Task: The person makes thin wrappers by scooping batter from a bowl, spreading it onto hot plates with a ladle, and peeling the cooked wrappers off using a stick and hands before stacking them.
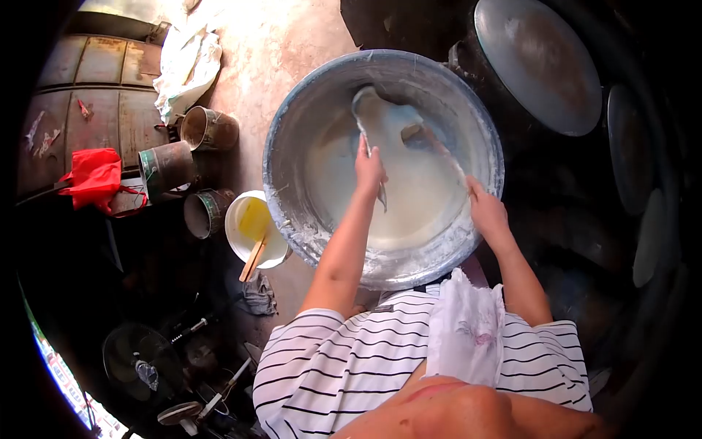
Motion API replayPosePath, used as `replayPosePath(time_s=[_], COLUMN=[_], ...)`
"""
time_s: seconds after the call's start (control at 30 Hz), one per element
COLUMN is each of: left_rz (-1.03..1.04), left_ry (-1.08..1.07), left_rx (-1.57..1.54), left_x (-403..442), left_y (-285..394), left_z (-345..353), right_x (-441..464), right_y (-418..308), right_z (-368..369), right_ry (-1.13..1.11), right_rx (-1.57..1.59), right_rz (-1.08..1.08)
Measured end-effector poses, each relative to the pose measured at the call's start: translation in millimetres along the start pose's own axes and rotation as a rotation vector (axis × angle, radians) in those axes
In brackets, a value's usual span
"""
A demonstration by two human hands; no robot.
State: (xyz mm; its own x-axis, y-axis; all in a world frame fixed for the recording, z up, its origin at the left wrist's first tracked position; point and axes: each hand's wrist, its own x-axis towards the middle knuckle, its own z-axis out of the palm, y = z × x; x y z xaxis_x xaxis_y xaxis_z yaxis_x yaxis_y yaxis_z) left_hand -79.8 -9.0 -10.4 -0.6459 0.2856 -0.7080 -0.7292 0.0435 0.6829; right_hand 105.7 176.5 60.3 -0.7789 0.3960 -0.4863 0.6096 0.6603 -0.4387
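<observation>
Floor: pale ground point(292, 44) beyond both hands and to their left.
Ladle: its bowl point(357, 108) lies just ahead of the left hand point(371, 170), the nearer one, long axis running nearly straight away from the body.
Stick tool: long shaft point(443, 151) slants forward and leftward from the right hand point(486, 208), its head near the ladle.
Left grip: fingers curled round the ladle's handle.
Right grip: fingers closed on the shaft's near end.
Basin: wide rim point(276, 132) around and below both hands, holding pale liquid point(409, 201).

Two hands point(371, 168) point(487, 208) are holding two tools point(360, 124) point(441, 148); one large basin point(307, 117), one white bucket point(276, 252), three grimy pails point(221, 132) point(172, 167) point(219, 206) and one red bag point(95, 172) are showing.
</observation>
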Motion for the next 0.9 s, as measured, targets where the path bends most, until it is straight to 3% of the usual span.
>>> replayPosePath(time_s=[0.07, 0.1, 0.23, 0.33, 0.43, 0.53, 0.57, 0.67, 0.73, 0.9], left_rz=[-0.005, -0.095, -0.419, -0.593, -0.589, -0.309, -0.115, 0.185, 0.39, 0.302], left_ry=[0.102, 0.093, -0.1, -0.401, -0.594, -0.876, -0.727, -0.72, -0.929, -1.313], left_rx=[-0.077, -0.17, -0.875, -1.162, -1.295, -1.181, -1.047, -0.812, -0.67, -0.734], left_x=[17.0, 12.2, -3.8, -25.1, -91.5, -161.3, -199.6, -282.4, -319.9, -366.7], left_y=[-24.3, -35.8, -55.8, -55.6, -31.2, 8.9, 32.1, 95.1, 139.9, 220.9], left_z=[4.1, 15.3, 50.0, 52.6, 64.5, 72.2, 81.8, 93.1, 99.0, 113.5], right_x=[6.1, 10.0, -8.8, -30.1, -57.8, -84.5, -96.2, -115.2, -125.5, -150.0], right_y=[13.1, 14.2, 8.0, 34.9, 43.0, 46.1, 36.2, 8.5, -17.4, -64.2], right_z=[15.4, 30.4, 41.7, 36.2, -3.7, -65.4, -85.0, -132.5, -167.5, -225.7], right_ry=[0.015, 0.035, -0.038, 0.081, -0.143, -0.482, -0.476, -0.493, -0.5, -0.399], right_rx=[-0.056, 0.019, 0.198, 0.297, 0.628, 1.079, 1.148, 1.318, 1.409, 1.404], right_rz=[0.068, -0.024, -0.188, -0.358, -0.268, -0.138, -0.188, -0.516, -0.716, -1.01])
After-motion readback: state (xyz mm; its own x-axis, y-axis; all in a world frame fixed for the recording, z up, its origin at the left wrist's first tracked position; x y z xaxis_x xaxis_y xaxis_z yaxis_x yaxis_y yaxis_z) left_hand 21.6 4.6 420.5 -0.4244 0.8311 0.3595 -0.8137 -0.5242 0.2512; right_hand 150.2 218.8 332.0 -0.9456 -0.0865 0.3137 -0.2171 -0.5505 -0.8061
